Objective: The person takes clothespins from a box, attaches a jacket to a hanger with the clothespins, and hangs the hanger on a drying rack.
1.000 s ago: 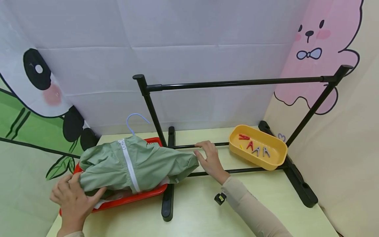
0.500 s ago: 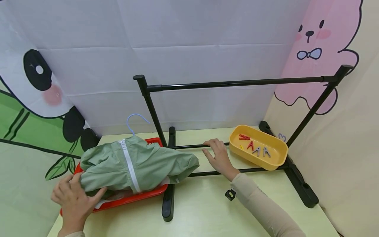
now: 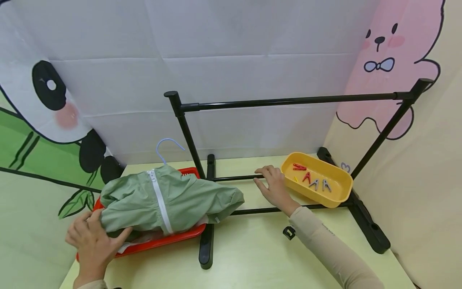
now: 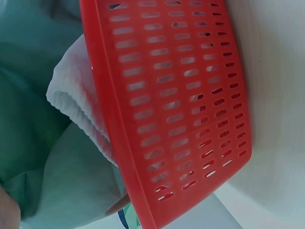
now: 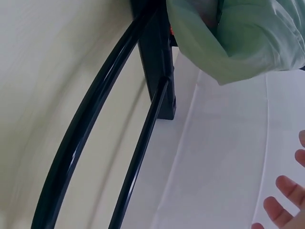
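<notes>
A light green jacket [image 3: 187, 196] with a white zipper lies across the red basket [image 3: 162, 240]. The hook of a pale blue hanger [image 3: 161, 150] sticks up from its collar. My left hand [image 3: 94, 243] rests at the jacket's left end, thumb and fingers spread apart against the fabric. Beside the basket's slotted wall in the left wrist view, a white cloth [image 4: 78, 90] shows under the jacket. My right hand [image 3: 278, 188], fingers relaxed and holding nothing, is over the lower bars of the black rack [image 3: 252, 103], left of the yellow tray [image 3: 337, 176].
Several red and grey clothespins [image 3: 314, 184] and a small yellow piece lie in the tray. The rack's left foot [image 3: 206, 253] stands against the basket's right side; its right foot [image 3: 375, 237] is near the table's right edge. A cloth backdrop [image 3: 252, 36] rises behind.
My right hand has moved right, from beside the jacket's sleeve end toward the yellow tray. The left hand and the jacket stay in place.
</notes>
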### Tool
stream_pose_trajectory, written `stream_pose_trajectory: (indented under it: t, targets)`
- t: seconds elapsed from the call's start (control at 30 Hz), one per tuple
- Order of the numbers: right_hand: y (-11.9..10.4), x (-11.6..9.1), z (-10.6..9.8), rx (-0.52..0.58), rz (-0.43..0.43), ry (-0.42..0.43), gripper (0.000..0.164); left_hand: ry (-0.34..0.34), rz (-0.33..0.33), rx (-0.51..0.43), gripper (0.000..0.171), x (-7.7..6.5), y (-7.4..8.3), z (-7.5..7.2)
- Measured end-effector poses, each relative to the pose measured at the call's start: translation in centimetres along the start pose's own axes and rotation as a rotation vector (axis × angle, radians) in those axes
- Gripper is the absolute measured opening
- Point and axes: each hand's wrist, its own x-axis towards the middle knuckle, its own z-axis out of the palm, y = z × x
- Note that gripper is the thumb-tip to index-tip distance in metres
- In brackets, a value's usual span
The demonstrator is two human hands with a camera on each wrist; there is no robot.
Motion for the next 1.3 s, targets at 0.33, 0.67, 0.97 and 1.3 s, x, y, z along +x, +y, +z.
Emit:
stream_pose_trajectory:
  t: [0.33, 0.67, 0.97, 1.3]
  targets:
    - [0.5, 0.1, -1.3, -0.087, 0.002, -0.032, 0.028, 0.017, 0.012, -0.004, 0.095, 0.0, -0.1, 0.1]
    - [1.4, 0.3, -2.2, -0.167, -0.023, -0.04, 0.032, 0.008, 0.015, 0.003, 0.095, 0.1, -0.1, 0.1]
    - [2.9, 0.4, -3.1, -0.25, -0.012, -0.071, 0.033, -0.006, 0.009, -0.001, 0.095, 0.0, -0.2, 0.0]
    - [4.1, 0.8, -4.4, -0.304, 0.034, -0.177, 0.036, 0.0, 0.002, -0.006, 0.094, -0.1, -0.3, 0.3]
